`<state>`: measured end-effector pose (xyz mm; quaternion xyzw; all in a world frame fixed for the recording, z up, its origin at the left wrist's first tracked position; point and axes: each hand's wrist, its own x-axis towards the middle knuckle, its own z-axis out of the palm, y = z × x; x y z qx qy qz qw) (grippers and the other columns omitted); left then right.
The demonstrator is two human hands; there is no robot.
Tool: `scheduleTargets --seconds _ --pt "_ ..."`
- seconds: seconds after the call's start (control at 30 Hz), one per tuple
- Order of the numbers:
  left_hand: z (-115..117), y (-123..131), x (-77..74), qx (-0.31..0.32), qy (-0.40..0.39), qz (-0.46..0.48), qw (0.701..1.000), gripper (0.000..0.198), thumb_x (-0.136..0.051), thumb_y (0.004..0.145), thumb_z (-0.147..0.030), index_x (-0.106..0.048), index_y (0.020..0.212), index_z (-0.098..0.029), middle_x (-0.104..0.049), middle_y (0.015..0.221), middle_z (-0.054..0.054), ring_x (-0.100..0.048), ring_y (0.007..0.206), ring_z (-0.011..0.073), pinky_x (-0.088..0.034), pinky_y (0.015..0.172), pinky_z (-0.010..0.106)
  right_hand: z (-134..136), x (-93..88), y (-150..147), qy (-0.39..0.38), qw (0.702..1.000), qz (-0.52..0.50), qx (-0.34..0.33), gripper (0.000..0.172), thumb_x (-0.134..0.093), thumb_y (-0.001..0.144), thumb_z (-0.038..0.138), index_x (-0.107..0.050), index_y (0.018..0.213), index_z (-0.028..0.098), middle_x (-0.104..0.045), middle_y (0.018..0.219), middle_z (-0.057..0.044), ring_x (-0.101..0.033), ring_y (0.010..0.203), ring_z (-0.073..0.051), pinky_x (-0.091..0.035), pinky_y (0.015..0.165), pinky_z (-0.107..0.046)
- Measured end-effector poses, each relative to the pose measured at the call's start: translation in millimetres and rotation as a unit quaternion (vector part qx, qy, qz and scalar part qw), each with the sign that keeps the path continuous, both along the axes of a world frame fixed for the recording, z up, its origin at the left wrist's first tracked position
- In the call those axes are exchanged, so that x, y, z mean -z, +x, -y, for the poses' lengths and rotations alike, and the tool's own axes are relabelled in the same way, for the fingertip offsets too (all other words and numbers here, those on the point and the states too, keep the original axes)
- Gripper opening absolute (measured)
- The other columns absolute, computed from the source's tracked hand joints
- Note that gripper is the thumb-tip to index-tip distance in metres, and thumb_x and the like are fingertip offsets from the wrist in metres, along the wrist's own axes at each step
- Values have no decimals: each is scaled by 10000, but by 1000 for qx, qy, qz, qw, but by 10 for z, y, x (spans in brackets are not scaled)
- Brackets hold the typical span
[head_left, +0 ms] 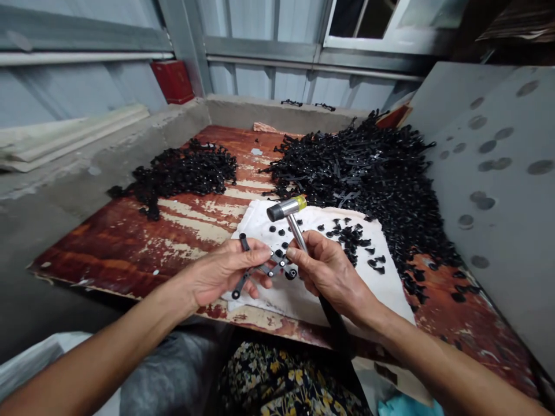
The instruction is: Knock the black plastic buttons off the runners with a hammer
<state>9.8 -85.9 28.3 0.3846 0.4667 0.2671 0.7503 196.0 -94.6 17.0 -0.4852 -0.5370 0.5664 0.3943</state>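
The left hand [225,273] holds a black plastic jointed piece [277,267] just in front of the palm, with the fingers [255,252] closed around it and pinching it against the thumb. One arm of the piece sticks up past the fingertips, one runs down and left below the hand, and a short end with a round part points right, toward the other hand. The right hand [329,273] grips a hammer [286,208] by its metal shaft, fingers [306,249] wrapped tightly around it, just beside the black piece but not touching it. The hammer head is silver with a black cap on one end and a yellow cap on the other, and sits up above the hands, while the black handle [333,323] runs down below the right hand. Under the hands is a white cloth [255,222] with small black plastic parts [347,237] scattered on it. It lies on a worn red-painted wooden surface [113,257], with a big heap of black plastic pieces [359,173] behind and to the right and a smaller heap [182,173] to the left.
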Motion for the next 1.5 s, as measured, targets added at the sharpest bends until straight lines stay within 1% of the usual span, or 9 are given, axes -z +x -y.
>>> scheduleTargets --seconds 0.07,0.17,0.3,0.4,0.57,0.77,0.87,1.1,1.5 --pt "-16 28 -15 5 -10 0 1000 468 -894 516 -404 -601 765 -137 -693 736 42 -617 527 116 -484 436 213 5 20 -18 12 1000 21 -1 220 -625 802 388 -502 751 213 -410 502 108 -271 362 -51 -209 355 -206" --pt "-30 24 -9 -27 -7 -9 1000 429 -885 530 -307 -564 767 -149 -686 653 26 -515 394 68 -408 339 172 15 23 -5 10 999 39 0 217 -617 805 392 -509 750 213 -394 500 106 -288 371 -59 -208 358 -205" --pt "-111 -8 26 -80 -25 -61 995 270 -779 665 -145 -519 738 -154 -668 588 31 -340 298 -2 -246 279 106 113 10 121 -21 999 21 35 257 -639 820 433 -517 783 210 -404 502 102 -305 386 -62 -220 356 -191" --pt "-210 -4 62 -91 -31 -91 991 193 -701 744 -81 -523 691 -134 -670 589 52 -304 283 -26 -191 278 85 245 36 248 -39 996 -13 79 298 -656 819 467 -513 784 208 -424 517 97 -311 395 -56 -251 359 -178" --pt "-317 45 125 -78 -17 -102 992 171 -654 776 -46 -558 650 -110 -676 587 64 -300 275 -26 -189 268 87 417 175 368 -92 990 -56 87 353 -698 780 511 -544 773 194 -419 494 101 -294 351 -38 -243 320 -160" --pt "-358 80 148 -80 -24 -120 989 180 -656 763 -35 -582 609 -90 -674 571 70 -277 263 -28 -177 259 91 439 309 389 -112 977 -140 118 378 -784 696 483 -556 755 186 -525 611 71 -326 358 -14 -271 293 -136" --pt "-372 87 160 -85 -32 -117 989 205 -655 760 -28 -568 587 -95 -666 550 73 -267 256 -28 -161 256 88 430 313 392 -123 973 -154 120 375 -792 692 473 -559 760 187 -561 636 58 -334 360 -11 -275 292 -129" --pt "-393 93 200 -81 -43 -112 989 191 -649 762 -20 -577 598 -87 -667 557 72 -268 256 -29 -172 255 82 427 303 404 -125 972 -164 116 358 -790 706 453 -555 764 188 -553 632 63 -333 366 -10 -278 292 -120" --pt "-409 133 179 -70 -48 -123 989 210 -622 800 -27 -570 604 -82 -666 554 70 -260 247 -30 -178 250 85 420 335 421 -123 972 -166 112 339 -780 727 441 -565 773 184 -558 620 67 -331 357 -5 -284 295 -114"
